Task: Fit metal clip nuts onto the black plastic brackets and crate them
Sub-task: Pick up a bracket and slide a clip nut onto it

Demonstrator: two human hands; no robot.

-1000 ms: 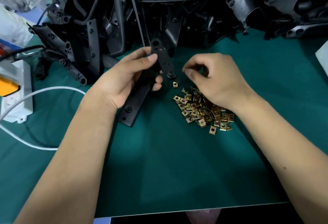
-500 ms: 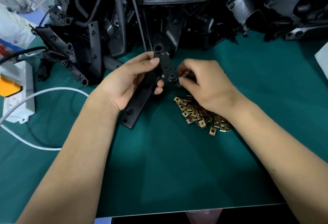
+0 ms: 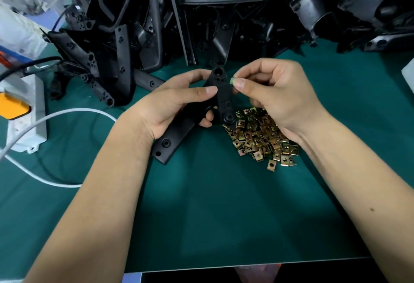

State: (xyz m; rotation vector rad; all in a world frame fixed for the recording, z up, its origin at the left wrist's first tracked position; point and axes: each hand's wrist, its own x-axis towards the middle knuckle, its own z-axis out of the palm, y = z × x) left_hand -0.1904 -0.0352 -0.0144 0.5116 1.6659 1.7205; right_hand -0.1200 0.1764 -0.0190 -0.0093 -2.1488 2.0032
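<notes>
Crates or bins do not show anywhere on the green mat (image 3: pixel 201 215); the parts lie loose on it, with black plastic brackets heaped in a pile (image 3: pixel 224 13) across the far edge and brass-coloured clip nuts in a small heap (image 3: pixel 259 137) right of centre. One black bracket (image 3: pixel 220 94) is held above the mat between the pile and the heap, and it is an angled piece: the upper arm runs nearly straight away from the person, its rounded, holed end pointing at the far pile, while the longer lower arm slants down toward the near left, ending in a flat tab with holes just above the mat. Left hand (image 3: pixel 172 107) grips this bracket at the bend, thumb pressed on the upper face and the other fingers curled underneath. Right hand (image 3: pixel 275 94) sits just beside the bracket's upper arm, thumb and forefinger pinched on a single clip nut (image 3: pixel 232 80) whose pale edge touches or nearly touches the bracket's right side; the remaining fingers are curled in, and the heel of the hand hangs over the heap. At the left edge lie a white power strip (image 3: pixel 26 112) and a white cable (image 3: pixel 56 114).
</notes>
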